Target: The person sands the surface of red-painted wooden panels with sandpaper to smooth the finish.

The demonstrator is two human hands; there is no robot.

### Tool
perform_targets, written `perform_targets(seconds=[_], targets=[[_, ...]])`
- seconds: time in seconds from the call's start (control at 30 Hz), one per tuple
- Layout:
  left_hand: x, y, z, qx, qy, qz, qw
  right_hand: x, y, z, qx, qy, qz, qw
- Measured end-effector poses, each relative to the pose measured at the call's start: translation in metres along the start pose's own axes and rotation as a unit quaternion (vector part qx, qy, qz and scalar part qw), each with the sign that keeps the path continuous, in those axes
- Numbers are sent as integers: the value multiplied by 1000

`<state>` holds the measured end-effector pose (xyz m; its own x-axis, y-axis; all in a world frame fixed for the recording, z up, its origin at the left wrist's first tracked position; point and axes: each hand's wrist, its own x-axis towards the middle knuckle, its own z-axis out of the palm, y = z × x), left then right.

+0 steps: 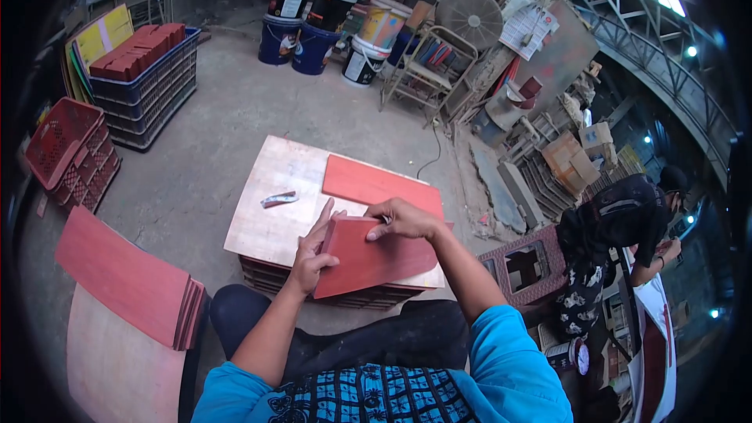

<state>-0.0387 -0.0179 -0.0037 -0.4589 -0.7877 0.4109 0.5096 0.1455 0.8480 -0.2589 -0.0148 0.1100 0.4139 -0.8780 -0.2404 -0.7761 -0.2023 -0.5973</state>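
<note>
Holding a red board (364, 260) over the pale-topped stack (274, 168), we note left hand (316, 254) fingers spread along one edge, right hand (398, 219) pinching the far edge — some fingertips hidden, underside unseen.

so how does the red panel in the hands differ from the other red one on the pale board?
Support: held panel is gripped by the left hand and right hand; flat panel lies on the pale board.
Position: held panel is on the wearer's side, flat panel farther away.
Colour: held panel looks deeper red, flat panel lighter and more orange.
Shared: both thin, reddish, straight-edged.
</note>
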Motion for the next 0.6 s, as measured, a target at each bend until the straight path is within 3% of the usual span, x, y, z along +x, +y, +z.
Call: perform_targets(seconds=[0.07,0.1,0.13,0.23,0.33,0.47,0.53,0.6], targets=[[4,1,-8,52,9,82,995,-7,-4,-5,-30,68,15,997],[1,20,-1,-33,59,45,997,-19,-7,-13,-47,119,24,991],[2,23,-5,-29,108,53,992,-32,-8,-23,-64,168,35,983],[0,-6,-35,92,184,12,978,-75,-7,-55,117,404,-31,907],[-1,-13,-37,85,207,-59,973,-105,2,-70,350,563,-121,739],[-8,-5,-22,-98,134,-146,975,-130,72,-39,565,592,-178,547],[-11,4,-14,-241,61,-151,957,-126,80,-5,644,630,-110,418],[-14,6,-5,-337,43,-122,933,-120,79,30,728,622,-38,287]])
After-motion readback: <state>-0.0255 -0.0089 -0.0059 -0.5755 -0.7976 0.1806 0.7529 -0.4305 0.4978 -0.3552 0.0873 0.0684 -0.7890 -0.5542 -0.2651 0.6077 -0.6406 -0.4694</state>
